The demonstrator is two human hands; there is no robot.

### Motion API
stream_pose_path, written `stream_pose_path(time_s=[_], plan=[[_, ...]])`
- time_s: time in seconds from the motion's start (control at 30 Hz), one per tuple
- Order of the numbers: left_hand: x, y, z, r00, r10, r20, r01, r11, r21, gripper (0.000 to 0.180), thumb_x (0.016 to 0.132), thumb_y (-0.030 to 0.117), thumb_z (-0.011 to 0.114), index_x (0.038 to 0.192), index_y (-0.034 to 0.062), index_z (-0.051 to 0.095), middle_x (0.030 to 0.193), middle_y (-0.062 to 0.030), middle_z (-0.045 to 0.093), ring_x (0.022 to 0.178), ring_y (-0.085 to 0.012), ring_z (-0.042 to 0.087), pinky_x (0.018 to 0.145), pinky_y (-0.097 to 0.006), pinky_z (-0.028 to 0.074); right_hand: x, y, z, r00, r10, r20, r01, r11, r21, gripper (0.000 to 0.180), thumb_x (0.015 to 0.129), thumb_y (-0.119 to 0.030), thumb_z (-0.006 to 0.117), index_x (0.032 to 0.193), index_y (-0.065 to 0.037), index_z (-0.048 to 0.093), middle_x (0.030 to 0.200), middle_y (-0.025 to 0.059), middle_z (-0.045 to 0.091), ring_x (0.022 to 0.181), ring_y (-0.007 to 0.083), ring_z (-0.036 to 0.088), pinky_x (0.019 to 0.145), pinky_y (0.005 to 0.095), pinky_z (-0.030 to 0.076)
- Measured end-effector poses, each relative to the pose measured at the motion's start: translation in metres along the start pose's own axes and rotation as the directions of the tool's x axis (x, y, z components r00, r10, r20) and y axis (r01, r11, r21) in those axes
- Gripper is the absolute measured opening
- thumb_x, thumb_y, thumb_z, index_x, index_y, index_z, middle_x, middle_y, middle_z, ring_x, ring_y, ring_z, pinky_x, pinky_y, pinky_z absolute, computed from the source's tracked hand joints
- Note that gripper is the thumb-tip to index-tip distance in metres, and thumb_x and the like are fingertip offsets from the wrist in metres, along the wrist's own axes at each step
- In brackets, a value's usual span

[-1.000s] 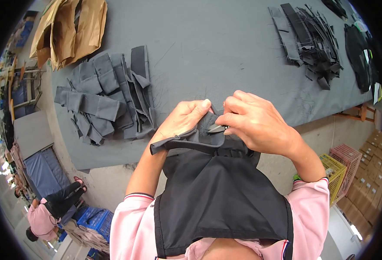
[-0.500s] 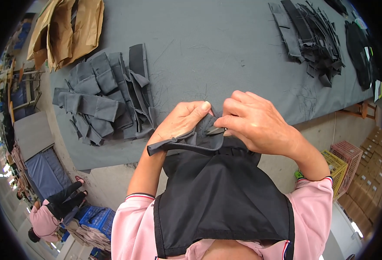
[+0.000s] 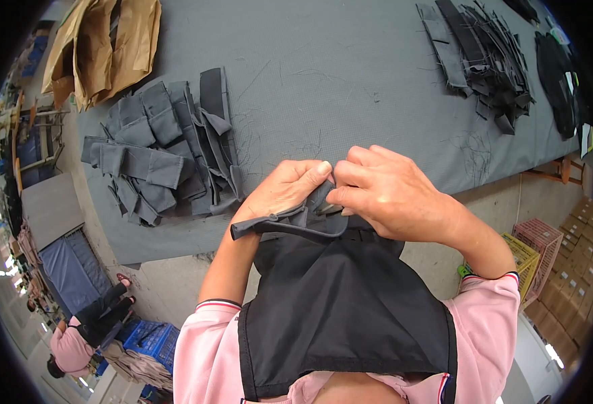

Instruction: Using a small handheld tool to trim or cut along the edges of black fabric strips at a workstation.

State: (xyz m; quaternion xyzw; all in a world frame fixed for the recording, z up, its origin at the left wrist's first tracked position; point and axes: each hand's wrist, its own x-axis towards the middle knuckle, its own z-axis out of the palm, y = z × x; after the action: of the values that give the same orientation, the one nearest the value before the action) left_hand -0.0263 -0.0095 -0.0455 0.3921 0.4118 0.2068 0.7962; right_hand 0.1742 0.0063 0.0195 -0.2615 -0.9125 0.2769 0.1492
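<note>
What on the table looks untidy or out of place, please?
A tangle of loose dark threads lies on the grey table, beyond the right hand, looking like stray waste. The pile of strips at the far right looks ragged, with frayed edges.

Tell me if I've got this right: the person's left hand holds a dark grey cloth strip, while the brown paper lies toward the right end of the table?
Not quite: the head view shows the brown paper toward the table's left end. The left hand does hold a dark grey cloth strip.
</note>
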Motion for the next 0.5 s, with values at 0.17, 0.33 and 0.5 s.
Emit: stream_pose_path(time_s=[0.17,0.33,0.5], plan=[[-0.0017,0.0037,0.0039,0.999,-0.005,0.033,0.006,0.999,-0.038,0.042,0.099,0.036,0.043,0.097,0.0,0.064,0.086,0.0005,0.061,0.078,-0.0051,0.052,0.07,-0.022,0.045,0.0017,-0.0021,-0.0021,1.0,-0.023,0.017,0.023,1.0,-0.002,0.019,0.065,-0.007,0.068,0.082,-0.008,0.06,0.077,0.0012,0.049,0.075,0.0205,0.049,0.062,0.0322,0.04],[0.0005,0.0,0.0009,0.999,-0.025,0.045,0.029,0.996,-0.081,0.035,0.098,0.028,0.048,0.097,-0.003,0.063,0.089,-0.0029,0.065,0.08,-0.0065,0.058,0.071,-0.021,0.049,0.0013,-0.0023,-0.0019,1.0,-0.021,0.017,0.02,1.0,0.008,0.018,0.065,-0.007,0.068,0.082,-0.007,0.062,0.076,0.001,0.049,0.075,0.0207,0.049,0.062,0.0324,0.04],[0.0018,-0.0015,0.0025,0.997,-0.04,0.069,0.048,0.991,-0.122,0.035,0.098,0.029,0.048,0.097,-0.0029,0.063,0.089,-0.0024,0.065,0.079,-0.0063,0.058,0.071,-0.021,0.049,-0.0009,0.0009,0.0023,0.999,-0.029,-0.033,0.032,0.996,0.079,0.009,0.06,-0.002,0.063,0.067,-0.005,0.058,0.081,0.0025,0.052,0.076,0.0217,0.049,0.063,0.0333,0.041]])
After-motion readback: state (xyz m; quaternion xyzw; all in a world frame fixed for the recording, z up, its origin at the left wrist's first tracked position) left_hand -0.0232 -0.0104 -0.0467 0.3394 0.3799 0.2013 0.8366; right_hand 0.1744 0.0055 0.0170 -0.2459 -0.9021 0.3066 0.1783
